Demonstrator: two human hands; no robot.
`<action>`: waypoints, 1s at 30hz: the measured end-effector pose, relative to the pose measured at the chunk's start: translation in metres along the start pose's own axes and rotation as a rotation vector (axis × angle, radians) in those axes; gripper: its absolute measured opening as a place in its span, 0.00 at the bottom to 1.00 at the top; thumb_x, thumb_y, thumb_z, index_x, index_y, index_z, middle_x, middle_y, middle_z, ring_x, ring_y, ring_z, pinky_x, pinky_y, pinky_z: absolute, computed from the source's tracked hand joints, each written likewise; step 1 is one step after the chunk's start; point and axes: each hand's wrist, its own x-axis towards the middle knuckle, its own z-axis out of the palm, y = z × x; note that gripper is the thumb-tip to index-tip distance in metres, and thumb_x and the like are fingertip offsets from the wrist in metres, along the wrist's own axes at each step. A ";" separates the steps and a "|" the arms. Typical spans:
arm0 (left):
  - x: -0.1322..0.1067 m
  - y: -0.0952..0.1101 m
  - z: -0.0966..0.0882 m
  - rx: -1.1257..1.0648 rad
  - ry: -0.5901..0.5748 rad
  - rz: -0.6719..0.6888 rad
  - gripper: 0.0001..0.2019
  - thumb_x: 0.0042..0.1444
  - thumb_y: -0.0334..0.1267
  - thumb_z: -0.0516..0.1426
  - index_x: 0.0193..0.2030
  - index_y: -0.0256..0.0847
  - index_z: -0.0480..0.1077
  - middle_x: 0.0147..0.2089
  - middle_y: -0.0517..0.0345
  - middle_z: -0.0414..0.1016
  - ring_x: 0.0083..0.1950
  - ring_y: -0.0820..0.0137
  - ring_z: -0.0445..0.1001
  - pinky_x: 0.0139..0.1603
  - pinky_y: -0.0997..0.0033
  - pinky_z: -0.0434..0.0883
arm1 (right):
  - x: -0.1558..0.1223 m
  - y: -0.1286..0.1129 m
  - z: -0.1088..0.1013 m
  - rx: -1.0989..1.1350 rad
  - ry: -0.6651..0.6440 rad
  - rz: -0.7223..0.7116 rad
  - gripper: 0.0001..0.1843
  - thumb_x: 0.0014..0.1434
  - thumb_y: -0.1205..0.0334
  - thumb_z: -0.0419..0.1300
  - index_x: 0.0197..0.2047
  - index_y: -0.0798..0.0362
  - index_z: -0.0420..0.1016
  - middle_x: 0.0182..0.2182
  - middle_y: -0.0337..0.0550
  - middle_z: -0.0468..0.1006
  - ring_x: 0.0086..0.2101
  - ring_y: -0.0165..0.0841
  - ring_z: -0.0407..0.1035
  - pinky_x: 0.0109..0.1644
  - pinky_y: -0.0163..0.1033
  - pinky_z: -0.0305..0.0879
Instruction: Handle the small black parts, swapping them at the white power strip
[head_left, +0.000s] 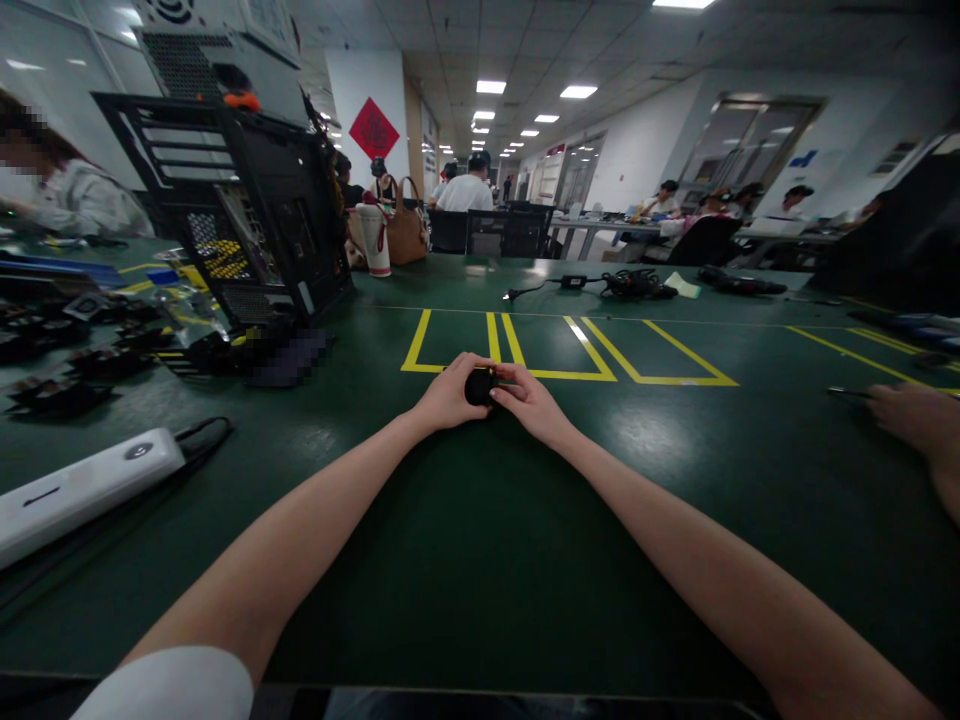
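Both my hands meet over the green tabletop (pixel 480 560), at the near edge of the yellow tape outlines (pixel 517 374). Curled around a small rounded black object (pixel 478 388), my left hand (pixel 452 393) grips it from the left. My right hand (pixel 531 402) is closed against its right side, with thumb and fingers pinching there. The object's exact kind cannot be made out, and my fingers cover part of it.
A black computer case (pixel 255 220) stands at the left behind a white power strip (pixel 90 490). Coiled black cables (pixel 634 284) lie toward the back. A paper cup (pixel 375 240) stands beside a brown handbag (pixel 407 230). Another person's hand (pixel 911 415) rests at right.
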 end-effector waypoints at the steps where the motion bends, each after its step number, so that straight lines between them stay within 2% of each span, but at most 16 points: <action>1: 0.000 0.000 0.000 -0.002 -0.003 0.001 0.28 0.39 0.32 0.60 0.49 0.44 0.57 0.46 0.55 0.62 0.47 0.63 0.65 0.44 0.60 0.66 | 0.000 -0.001 0.000 -0.004 -0.010 0.009 0.17 0.52 0.63 0.54 0.47 0.47 0.62 0.46 0.41 0.66 0.47 0.34 0.64 0.52 0.48 0.61; 6: 0.000 -0.003 0.002 0.011 0.020 0.027 0.28 0.39 0.33 0.60 0.49 0.43 0.57 0.46 0.55 0.62 0.46 0.64 0.65 0.44 0.61 0.66 | -0.001 0.000 0.001 0.060 -0.025 0.005 0.16 0.50 0.61 0.58 0.43 0.48 0.62 0.44 0.40 0.66 0.46 0.34 0.65 0.51 0.45 0.63; 10: 0.000 -0.004 0.002 0.015 0.017 0.035 0.28 0.39 0.33 0.60 0.50 0.43 0.57 0.46 0.55 0.62 0.46 0.64 0.65 0.43 0.62 0.66 | 0.000 0.003 0.003 0.086 -0.007 0.013 0.12 0.51 0.60 0.56 0.40 0.49 0.62 0.42 0.39 0.67 0.42 0.33 0.68 0.48 0.44 0.65; 18: 0.000 -0.003 0.001 -0.005 0.011 0.012 0.28 0.39 0.33 0.60 0.49 0.44 0.57 0.46 0.56 0.62 0.47 0.63 0.65 0.44 0.60 0.65 | 0.000 0.000 0.001 0.017 -0.019 0.005 0.19 0.52 0.62 0.55 0.48 0.48 0.61 0.47 0.42 0.65 0.48 0.35 0.64 0.53 0.47 0.59; 25: 0.000 0.000 0.001 -0.009 0.006 -0.011 0.28 0.39 0.32 0.60 0.50 0.44 0.57 0.46 0.55 0.62 0.47 0.63 0.65 0.44 0.59 0.66 | -0.001 0.000 0.002 0.127 -0.026 0.024 0.14 0.50 0.61 0.57 0.40 0.49 0.61 0.43 0.39 0.66 0.43 0.33 0.67 0.48 0.43 0.65; 30: 0.000 0.000 0.000 0.007 0.001 -0.004 0.28 0.39 0.33 0.60 0.49 0.44 0.57 0.46 0.55 0.62 0.47 0.63 0.65 0.44 0.60 0.66 | -0.001 -0.001 0.001 0.074 -0.009 0.006 0.15 0.50 0.62 0.56 0.43 0.48 0.61 0.44 0.40 0.65 0.44 0.33 0.67 0.50 0.45 0.63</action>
